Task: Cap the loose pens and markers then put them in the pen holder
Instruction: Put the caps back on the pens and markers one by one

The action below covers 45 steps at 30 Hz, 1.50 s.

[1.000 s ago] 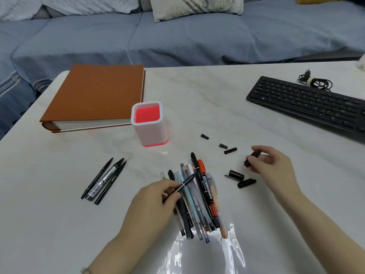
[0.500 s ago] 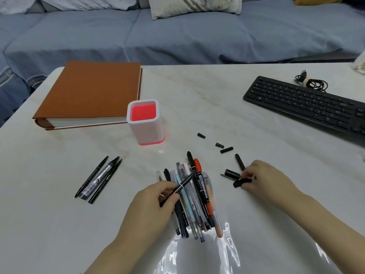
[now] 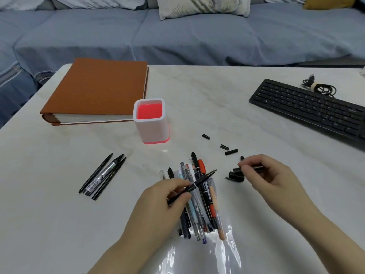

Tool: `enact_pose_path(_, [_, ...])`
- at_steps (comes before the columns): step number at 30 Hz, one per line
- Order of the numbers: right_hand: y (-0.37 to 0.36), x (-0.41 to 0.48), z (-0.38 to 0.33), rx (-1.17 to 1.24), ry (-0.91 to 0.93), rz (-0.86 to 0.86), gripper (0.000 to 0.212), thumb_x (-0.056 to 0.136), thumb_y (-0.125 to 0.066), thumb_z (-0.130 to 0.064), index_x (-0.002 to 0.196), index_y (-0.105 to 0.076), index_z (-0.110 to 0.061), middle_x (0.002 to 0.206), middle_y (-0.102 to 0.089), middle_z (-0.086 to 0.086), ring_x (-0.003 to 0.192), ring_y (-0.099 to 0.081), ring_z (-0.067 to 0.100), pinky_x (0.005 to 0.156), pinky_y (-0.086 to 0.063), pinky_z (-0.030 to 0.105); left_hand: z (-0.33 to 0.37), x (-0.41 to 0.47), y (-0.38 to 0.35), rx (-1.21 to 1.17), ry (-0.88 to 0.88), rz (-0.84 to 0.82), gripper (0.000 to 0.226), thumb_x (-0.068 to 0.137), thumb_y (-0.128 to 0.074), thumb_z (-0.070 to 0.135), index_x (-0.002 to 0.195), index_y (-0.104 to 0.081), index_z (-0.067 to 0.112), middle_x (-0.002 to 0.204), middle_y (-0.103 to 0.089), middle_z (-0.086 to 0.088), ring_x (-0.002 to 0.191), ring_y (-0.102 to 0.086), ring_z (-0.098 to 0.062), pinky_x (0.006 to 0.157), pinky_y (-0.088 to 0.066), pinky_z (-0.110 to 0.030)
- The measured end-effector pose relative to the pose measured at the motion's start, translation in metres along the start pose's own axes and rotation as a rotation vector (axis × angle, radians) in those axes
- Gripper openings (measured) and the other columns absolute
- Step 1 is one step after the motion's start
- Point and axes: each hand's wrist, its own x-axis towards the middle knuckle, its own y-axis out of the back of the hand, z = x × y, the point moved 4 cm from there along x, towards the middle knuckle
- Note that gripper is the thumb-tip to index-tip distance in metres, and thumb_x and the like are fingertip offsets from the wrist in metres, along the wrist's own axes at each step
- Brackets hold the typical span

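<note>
Fingers of the left hand [image 3: 166, 200] curl round a slim uncapped black pen [image 3: 199, 181], tip raised over the pile of pens [image 3: 205, 210]; the right hand [image 3: 266, 175] pinches what looks like its cap [image 3: 257, 167]. Light, stiff, slick plastic: best gripped mid-barrel, cap by its closed end. The pen holder [image 3: 151, 123] stands well beyond.

One wide-angle camera, worn on the person's head, looks forward and down over a white table [image 3: 49, 175]. It sits close above the near side: both forearms enter from the bottom edge, with the left hand [image 3: 166, 196] and right hand [image 3: 264, 173] low in the middle. The pen holder [image 3: 152, 129] stands near the centre of the frame. Farther off, a blue-grey sofa [image 3: 177, 36] fills the top, and a black keyboard [image 3: 308, 107] runs off the right edge.
</note>
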Motion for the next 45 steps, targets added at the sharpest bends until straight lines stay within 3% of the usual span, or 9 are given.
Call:
enact_pose_path(8, [-0.01,-0.002,-0.013,0.057,0.018,-0.099,0.019,0.082,-0.06,-0.015,0.078,-0.066,-0.033,0.085,-0.068,-0.003,0.08,-0.061,0.028,0.067,-0.047,0.02,0.003,-0.005,0.003,0.033,-0.046,0.001,0.031,0.081,-0.064,0.023,0.076,-0.057,0.053,0.082,-0.063,0.024,0.086,-0.055,0.01,0.071,-0.04,-0.001])
enact_pose_path(15, [-0.026,-0.005,-0.013,0.139,-0.055,-0.296,0.022,0.085,-0.056,-0.005,0.078,-0.066,-0.023,0.055,-0.064,-0.009,0.049,-0.052,-0.003,0.051,-0.04,0.006,0.007,-0.005,0.0,0.066,-0.116,-0.031,0.03,0.082,-0.063,0.019,0.081,-0.062,0.049,0.087,-0.064,0.021,0.087,-0.056,0.004,0.074,-0.043,-0.009])
enact_pose_path(22, [-0.037,-0.007,-0.012,0.088,0.029,-0.359,0.023,0.083,-0.058,-0.001,0.08,-0.065,-0.022,0.061,-0.066,-0.014,0.058,-0.059,-0.004,0.057,-0.041,0.005,0.013,-0.002,-0.009,0.159,-0.262,-0.093,0.033,0.083,-0.044,0.033,0.113,-0.04,0.045,0.073,-0.061,0.017,0.083,-0.055,-0.004,0.071,-0.045,-0.019])
enact_pose_path(25, [-0.038,-0.006,-0.011,0.046,0.087,-0.341,0.026,0.084,-0.06,-0.002,0.077,-0.063,-0.027,0.063,-0.065,-0.02,0.061,-0.059,-0.004,0.06,-0.042,0.005,0.012,0.006,-0.008,0.083,-0.171,-0.169,0.023,0.088,-0.05,0.025,0.101,-0.054,0.044,0.071,-0.059,0.008,0.07,-0.056,-0.012,0.068,-0.045,-0.03])
enact_pose_path(28, [-0.038,-0.002,-0.01,-0.021,0.149,-0.367,0.009,0.077,-0.06,-0.028,0.078,-0.064,-0.036,0.073,-0.068,-0.017,0.069,-0.062,0.003,0.065,-0.046,0.011,0.009,0.013,-0.011,0.012,-0.058,-0.281,0.03,0.086,-0.052,0.019,0.084,-0.062,0.048,0.069,-0.061,-0.001,0.066,-0.056,-0.024,0.069,-0.047,-0.039])
enact_pose_path(32, [-0.046,0.02,0.003,-0.264,0.129,-0.506,0.013,0.085,-0.058,-0.031,0.09,-0.06,-0.043,0.078,-0.068,-0.007,0.071,-0.061,0.005,0.068,-0.049,0.021,0.001,0.019,-0.021,0.288,-0.085,-0.301,0.041,0.094,-0.037,0.014,0.118,-0.046,0.045,0.091,-0.06,0.001,0.084,-0.059,-0.015,0.079,-0.048,-0.031])
enact_pose_path(35, [-0.041,0.062,0.02,-0.49,0.161,-0.288,0.021,0.09,-0.051,-0.032,0.107,-0.061,-0.027,0.086,-0.067,-0.006,0.074,-0.057,0.0,0.07,-0.043,0.019,-0.011,0.027,-0.01,0.051,0.1,-0.115,0.029,0.094,-0.035,0.01,0.103,-0.048,0.035,0.089,-0.063,-0.002,0.088,-0.063,-0.014,0.085,-0.05,-0.032])
enact_pose_path(38, [-0.033,0.104,0.043,-0.772,0.069,-0.033,0.028,0.092,-0.049,-0.021,0.115,-0.06,-0.01,0.109,-0.062,0.011,0.105,-0.054,0.027,0.085,-0.043,0.035,-0.021,0.028,0.007,-0.321,0.269,0.09,0.02,0.09,-0.046,0.004,0.095,-0.055,0.021,0.078,-0.07,0.0,0.077,-0.066,-0.012,0.081,-0.052,-0.029])
enact_pose_path(45, [-0.049,0.124,0.068,-0.908,-0.039,-0.059,0.021,0.089,-0.053,-0.016,0.105,-0.061,-0.005,0.112,-0.055,0.018,0.107,-0.049,0.034,0.081,-0.042,0.037,-0.035,0.014,0.029,-0.965,0.422,0.328,0.016,0.085,-0.054,-0.001,0.08,-0.049,0.013,0.074,-0.075,-0.007,0.066,-0.069,-0.016,0.066,-0.059,-0.025])
